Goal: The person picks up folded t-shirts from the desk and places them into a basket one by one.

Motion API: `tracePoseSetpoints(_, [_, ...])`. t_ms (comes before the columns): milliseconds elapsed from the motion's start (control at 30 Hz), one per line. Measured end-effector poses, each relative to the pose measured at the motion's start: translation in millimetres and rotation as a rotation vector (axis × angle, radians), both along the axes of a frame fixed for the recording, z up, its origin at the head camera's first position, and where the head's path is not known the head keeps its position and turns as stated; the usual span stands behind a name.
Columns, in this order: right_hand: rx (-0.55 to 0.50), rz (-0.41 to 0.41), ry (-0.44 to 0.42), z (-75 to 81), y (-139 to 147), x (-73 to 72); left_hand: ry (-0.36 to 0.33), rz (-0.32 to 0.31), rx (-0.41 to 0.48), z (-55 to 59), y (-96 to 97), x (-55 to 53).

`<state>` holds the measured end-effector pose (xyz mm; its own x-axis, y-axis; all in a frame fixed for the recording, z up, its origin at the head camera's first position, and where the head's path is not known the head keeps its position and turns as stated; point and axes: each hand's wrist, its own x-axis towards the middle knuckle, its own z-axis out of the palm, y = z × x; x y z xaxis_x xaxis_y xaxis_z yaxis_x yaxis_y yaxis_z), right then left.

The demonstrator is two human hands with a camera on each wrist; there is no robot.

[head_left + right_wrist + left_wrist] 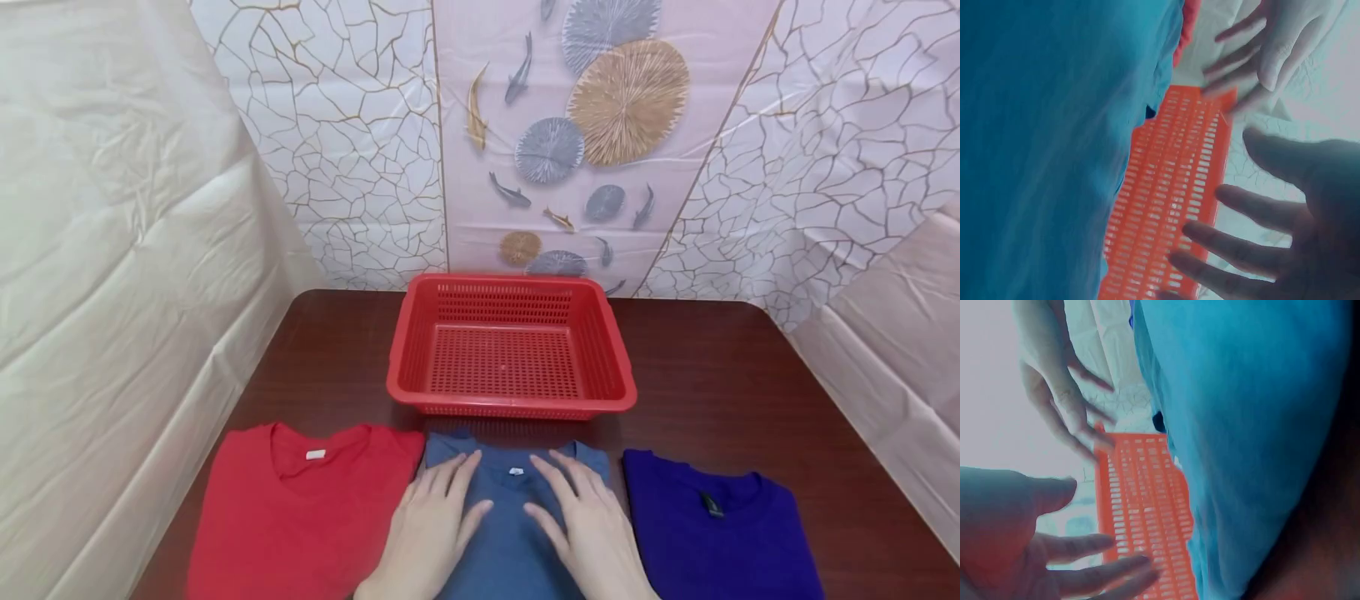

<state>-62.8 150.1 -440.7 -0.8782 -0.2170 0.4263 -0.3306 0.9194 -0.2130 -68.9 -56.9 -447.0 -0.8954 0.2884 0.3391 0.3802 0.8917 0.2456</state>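
Note:
A folded blue-grey T-shirt point(517, 521) lies flat in the middle, its neckline and white label toward the basket. Over its left side is my left hand point(423, 525), fingers spread and palm down. My right hand point(596, 529) hovers over the right side with its fingers also spread. Both wrist views show a gap between the fingers and the blue cloth point(1235, 425), so neither hand grips anything. To the left lies a folded red T-shirt point(300, 517) with a white label. A folded dark-blue T-shirt point(720, 533) with a dark label lies to the right.
A red plastic basket point(512, 404) with slotted walls stands just beyond the blue-grey shirt, nothing inside it. The dark wooden table point(697, 375) ends at a patterned sheet point(360, 150) behind. Pale cloth point(135, 275) hangs at the left side.

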Motion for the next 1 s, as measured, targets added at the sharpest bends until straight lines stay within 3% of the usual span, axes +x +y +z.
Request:
tracePoseSetpoints(133, [-0.066, -0.088, 0.051, 4.7, 10, -0.3, 0.028, 0.090, 0.080, 4.2, -6.8, -3.7])
tracePoseSetpoints(200, [-0.071, -0.152, 0.019, 5.6, 18, -0.2, 0.006, 0.134, 0.082, 5.1, -12.8, -6.0])
tracePoseSetpoints(333, [-0.031, -0.275, -0.163, 4.0, 41, -1.4, -0.064, 0.195, 0.049, 3.8, -27.0, -12.0])
tracePoseSetpoints(467, [0.014, -0.340, -0.325, -2.6, 62, -2.1, -0.083, 0.204, 0.027, -4.4, -38.2, -16.7])
tracePoseSetpoints(733, [0.009, -0.325, -0.382, -17.0, 73, -4.2, -0.149, 0.177, -0.001, -20.6, -39.3, -19.8])
tracePoseSetpoints(900, [-0.051, -0.295, -0.539, -20.4, 65, -10.1, -0.220, 0.133, 0.046, -23.0, -33.0, -17.5])
tracePoseSetpoints(1000, [-0.158, -0.243, -0.640, -22.5, 58, -12.6, -0.328, 0.085, 0.145, -23.6, -29.9, -15.7])
